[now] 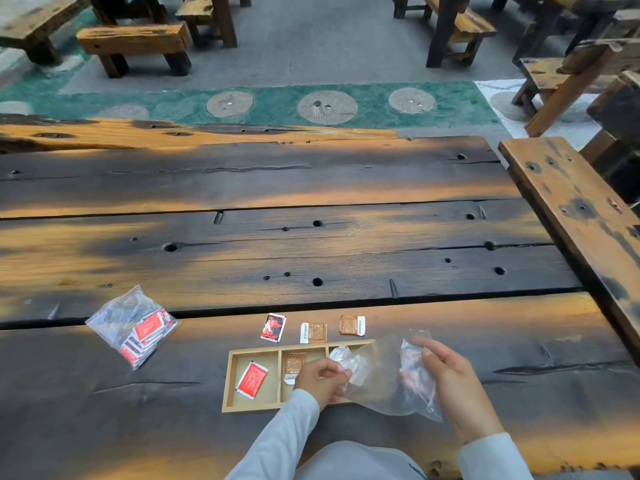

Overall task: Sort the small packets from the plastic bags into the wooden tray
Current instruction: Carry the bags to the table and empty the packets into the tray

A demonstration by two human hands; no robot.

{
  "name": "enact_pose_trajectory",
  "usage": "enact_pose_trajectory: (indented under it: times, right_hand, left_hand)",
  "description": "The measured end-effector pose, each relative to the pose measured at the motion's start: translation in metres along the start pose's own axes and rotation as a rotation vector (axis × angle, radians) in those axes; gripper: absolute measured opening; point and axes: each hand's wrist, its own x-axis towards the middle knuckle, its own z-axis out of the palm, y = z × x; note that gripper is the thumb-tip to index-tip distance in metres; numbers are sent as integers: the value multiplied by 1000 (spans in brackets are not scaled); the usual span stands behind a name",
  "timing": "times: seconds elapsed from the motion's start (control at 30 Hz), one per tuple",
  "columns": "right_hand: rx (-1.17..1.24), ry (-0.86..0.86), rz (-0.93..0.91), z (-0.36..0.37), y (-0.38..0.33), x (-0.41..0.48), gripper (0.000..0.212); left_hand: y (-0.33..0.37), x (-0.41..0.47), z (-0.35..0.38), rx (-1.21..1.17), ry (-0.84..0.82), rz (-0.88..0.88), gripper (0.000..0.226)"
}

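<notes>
A wooden tray (231,375) with three compartments lies near the table's front edge. Its left compartment holds a red packet (252,379); the middle one holds a brown packet (293,364). My left hand (320,377) and my right hand (450,379) both grip a clear plastic bag (381,379) held over the tray's right end, hiding the right compartment. Orange-brown packets show through the bag near my right hand. A second clear bag (133,327), full of red packets, lies to the left.
Beyond the tray lie a red-black packet (273,327) and two brown packets (313,333) (352,325). The dark plank table (277,237) stretches ahead. A wooden bench (575,216) runs along the right; more benches stand on the floor beyond.
</notes>
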Motion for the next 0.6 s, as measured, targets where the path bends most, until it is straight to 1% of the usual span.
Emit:
enact_pose_trajectory:
  times: [0.13,0.2,0.27,0.43,0.5,0.6]
  right_hand:
    - [63,-15,4,-4,-7,-3,29]
    - [58,-8,-25,-9,-10,-6,29]
    - [45,0,-46,-12,-13,-8,29]
    - [-37,-11,-61,-13,-11,-14,28]
    - [-40,-4,-57,-12,-10,-15,28]
    - [-34,8,-53,-10,-10,-17,29]
  left_hand:
    - [4,-2,-4,-43,23,-2,16]
    - [9,-4,-8,-88,11,-8,26]
    - [12,-5,-12,-193,-25,-31,32]
    - [14,-7,-18,-361,-97,-98,20]
    - [14,-8,-19,-427,-114,-126,18]
    - [19,-10,-20,-542,-126,-149,9]
